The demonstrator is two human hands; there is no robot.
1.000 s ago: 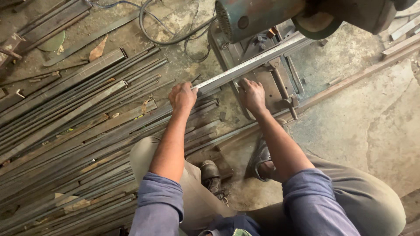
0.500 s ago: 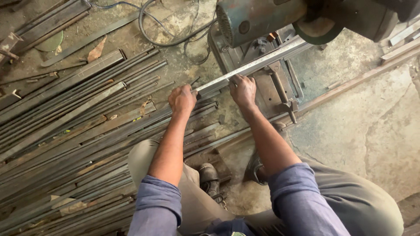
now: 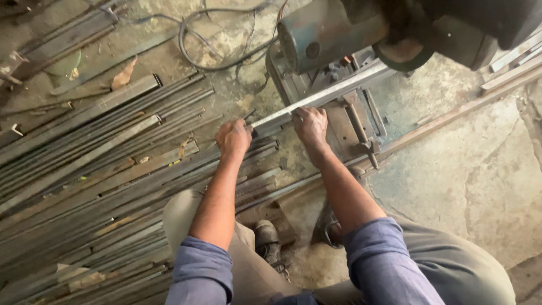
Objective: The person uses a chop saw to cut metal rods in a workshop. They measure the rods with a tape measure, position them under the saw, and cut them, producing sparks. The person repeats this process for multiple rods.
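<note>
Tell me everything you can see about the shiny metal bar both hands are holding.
The metal bar is long, straight, pale silvery, seemingly steel. It slants from lower left to upper right across the saw's base, its far end under the motor housing. The left hand grips its near end; the right hand presses it further along.

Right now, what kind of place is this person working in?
Probably a metal workshop. Long steel bars lie piled on the rough concrete floor, and a cutting machine with a motor stands there. The left hand and right hand grip a metal bar on it.

Right hand (image 3: pixel 311 125) slid left along the bar (image 3: pixel 322 96).
</note>
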